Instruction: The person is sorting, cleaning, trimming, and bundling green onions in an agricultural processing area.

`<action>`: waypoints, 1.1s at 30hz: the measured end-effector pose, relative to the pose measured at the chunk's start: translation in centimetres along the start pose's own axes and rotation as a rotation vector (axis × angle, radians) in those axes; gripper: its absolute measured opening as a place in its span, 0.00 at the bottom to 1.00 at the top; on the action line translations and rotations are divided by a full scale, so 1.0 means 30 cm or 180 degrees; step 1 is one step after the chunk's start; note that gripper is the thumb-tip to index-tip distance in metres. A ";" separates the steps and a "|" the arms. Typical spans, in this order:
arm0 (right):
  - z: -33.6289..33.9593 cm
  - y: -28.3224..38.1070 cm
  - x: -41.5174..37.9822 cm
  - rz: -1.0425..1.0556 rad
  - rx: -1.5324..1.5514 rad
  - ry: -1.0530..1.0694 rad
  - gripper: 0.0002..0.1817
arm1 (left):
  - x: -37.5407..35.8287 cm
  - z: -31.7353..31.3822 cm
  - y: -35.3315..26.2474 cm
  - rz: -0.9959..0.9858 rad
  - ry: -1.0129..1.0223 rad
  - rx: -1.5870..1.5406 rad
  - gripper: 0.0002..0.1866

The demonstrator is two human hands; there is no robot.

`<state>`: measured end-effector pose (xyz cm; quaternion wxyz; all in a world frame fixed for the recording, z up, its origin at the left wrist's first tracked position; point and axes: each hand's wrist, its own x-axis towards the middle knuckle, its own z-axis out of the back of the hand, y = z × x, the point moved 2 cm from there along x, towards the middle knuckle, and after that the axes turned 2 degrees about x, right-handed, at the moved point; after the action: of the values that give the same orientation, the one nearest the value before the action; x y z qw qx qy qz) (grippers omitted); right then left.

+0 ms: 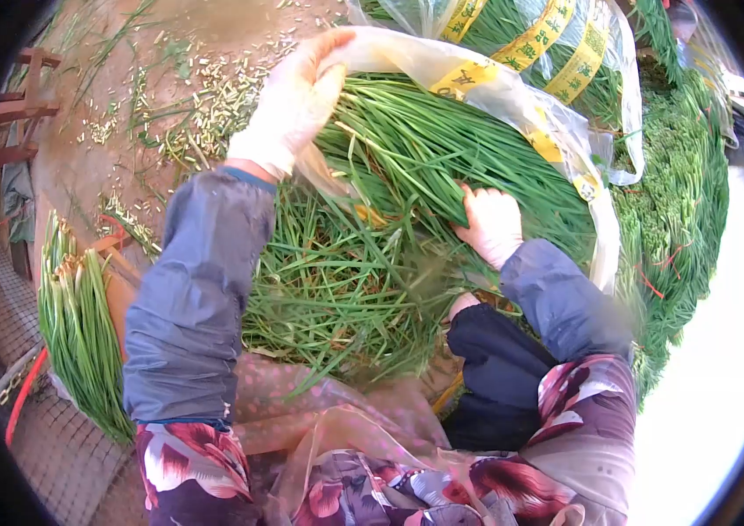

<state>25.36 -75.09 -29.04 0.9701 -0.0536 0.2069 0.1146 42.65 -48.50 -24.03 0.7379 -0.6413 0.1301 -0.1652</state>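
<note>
My left hand (293,101), in a pale glove, pinches the rim of a clear plastic bag (389,48) with yellow printed bands, at the upper middle. Inside the bag's opening lies a thick bundle of garlic chives (468,145), cut ends toward my left hand and leaves pointing right. My right hand (490,223), also gloved, has its fingers curled on the near side of that bundle; part of the fingers is hidden by leaves. Loose chive leaves (337,280) lie in a heap in front of me, below the bag.
Another filled bag (530,53) with yellow bands lies behind. At the right is a big pile of chives (679,210) with red ties. A chive bundle (82,333) leans at the left, near a red wooden frame (30,105). Cut stem bits (223,88) litter the ground.
</note>
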 end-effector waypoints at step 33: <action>0.103 0.367 0.413 0.0331 -0.0056 -0.0548 0.47 | -0.420 -0.089 0.228 0.0314 -0.1755 -0.0256 0.12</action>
<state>34.88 -61.48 -31.99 0.9766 -0.0413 0.1243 0.1708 30.63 -44.90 -31.43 0.7266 -0.6837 -0.0380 0.0570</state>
